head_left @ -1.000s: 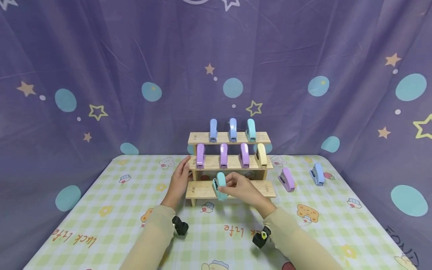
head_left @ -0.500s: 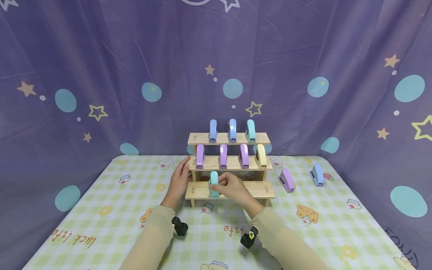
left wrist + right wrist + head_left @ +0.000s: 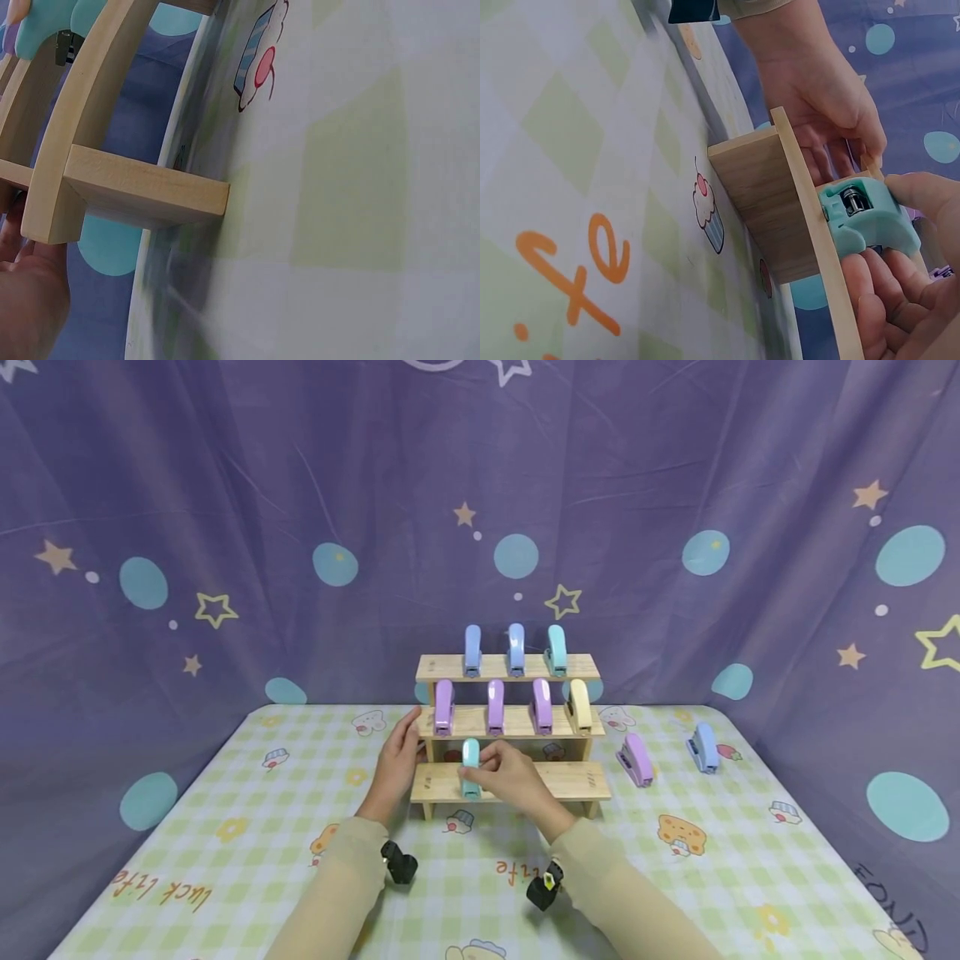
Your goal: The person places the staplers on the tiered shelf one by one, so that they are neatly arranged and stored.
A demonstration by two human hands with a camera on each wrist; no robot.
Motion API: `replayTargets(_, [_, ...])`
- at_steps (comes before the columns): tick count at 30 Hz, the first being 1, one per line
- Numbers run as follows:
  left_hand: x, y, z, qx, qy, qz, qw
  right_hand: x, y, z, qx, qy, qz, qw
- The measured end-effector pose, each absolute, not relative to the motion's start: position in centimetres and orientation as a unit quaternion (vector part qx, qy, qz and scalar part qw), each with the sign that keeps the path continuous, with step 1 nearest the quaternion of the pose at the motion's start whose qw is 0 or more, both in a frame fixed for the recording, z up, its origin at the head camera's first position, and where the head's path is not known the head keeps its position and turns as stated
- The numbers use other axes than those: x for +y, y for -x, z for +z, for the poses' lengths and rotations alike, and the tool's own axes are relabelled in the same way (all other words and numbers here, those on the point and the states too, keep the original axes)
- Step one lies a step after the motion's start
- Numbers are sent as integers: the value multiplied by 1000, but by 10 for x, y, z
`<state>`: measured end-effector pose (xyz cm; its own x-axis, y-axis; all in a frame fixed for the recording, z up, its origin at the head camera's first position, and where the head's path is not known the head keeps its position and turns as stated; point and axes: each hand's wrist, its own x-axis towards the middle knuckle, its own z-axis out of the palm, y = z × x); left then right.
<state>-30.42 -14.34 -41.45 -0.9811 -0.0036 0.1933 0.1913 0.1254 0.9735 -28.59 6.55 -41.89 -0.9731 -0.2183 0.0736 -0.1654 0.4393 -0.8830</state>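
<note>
A three-tier wooden display shelf [image 3: 555, 782] stands on the table. My right hand [image 3: 512, 778] pinches a teal stapler [image 3: 470, 768] that stands upright on the left part of the lowest tier. In the right wrist view, the thumb and curled fingers lie on opposite sides of this stapler [image 3: 866, 217], and its base meets the board. At the shelf's left side, my left hand [image 3: 395, 768] grips the end of the middle tier. Only part of that hand shows in the left wrist view, its fingers partly hidden behind the wood.
The middle tier bears several staplers, purple ones and a yellow stapler [image 3: 580, 706]. Two blue staplers and another teal stapler [image 3: 557, 650] occupy the top tier. Right of the shelf, a purple stapler [image 3: 636, 760] and a blue stapler [image 3: 703, 748] rest on the checked tablecloth [image 3: 262, 827].
My right hand has moved left with the teal stapler along the lowest tier, and the stapler has turned from slanted to facing straight forward. My left hand has stayed at the shelf.
</note>
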Motion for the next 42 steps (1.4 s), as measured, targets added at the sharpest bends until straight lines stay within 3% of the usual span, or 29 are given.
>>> replayTargets(9, [-140,291,-401,-755,61,-648,79,63,284,-417,844,106,-525,28])
replayTargets(21, [-147,315,-431,-752,62,-651,86,73,280,-415,838,128,-529,45])
replayTargets(42, [-147,322,-437,-754,57,-647,95,137,279,-416,813,157,-557,65])
